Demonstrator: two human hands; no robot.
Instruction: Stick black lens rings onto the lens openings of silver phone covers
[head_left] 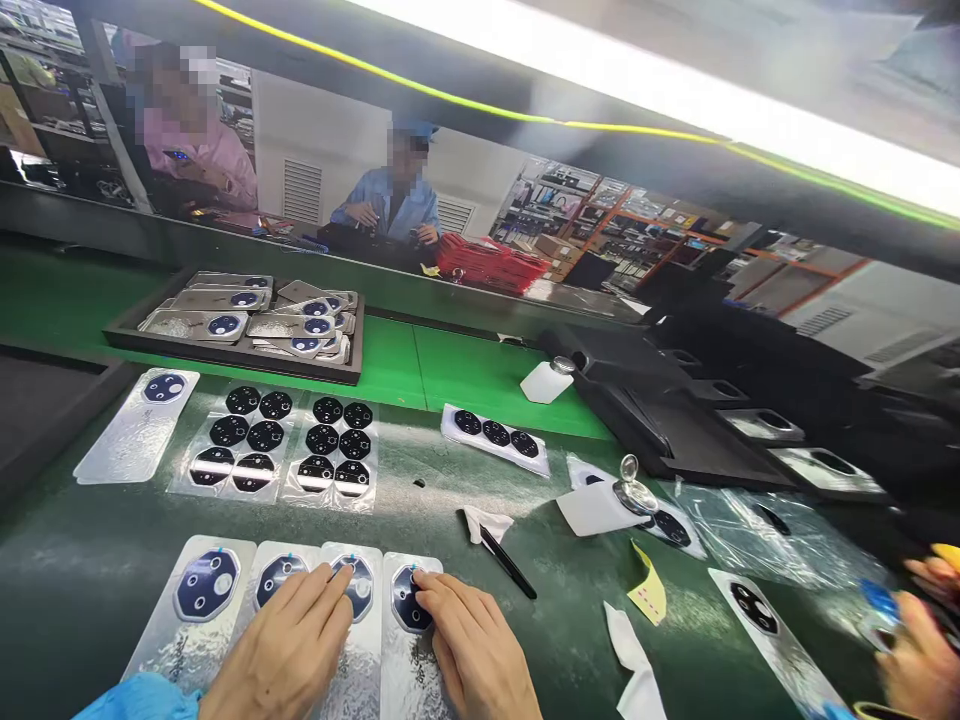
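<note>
Several silver plates shaped like phone backs, each with a dark blue octagonal camera-lens area, stand side by side on the bench. My left hand (289, 640) is open, its fingers stretched over the second plate (281, 562) and its fingertips at the lens area of the third plate (360, 545). My right hand (484, 640) is open, with bent fingertips resting at the lens area of the rightmost plate (409, 660); its thumb is mostly hidden. The leftmost plate (191, 580) lies untouched. Nothing shows gripped in either hand.
Ahead lie sheets of black octagonal stickers (232, 435), stacked plates (139, 430) and a plate-filled tray (345, 372). Tweezers (510, 565), white bottles (596, 510) and yellow paper (646, 585) lie rightward. A co-worker's blurred hand (919, 655) is at far right; two people sit opposite.
</note>
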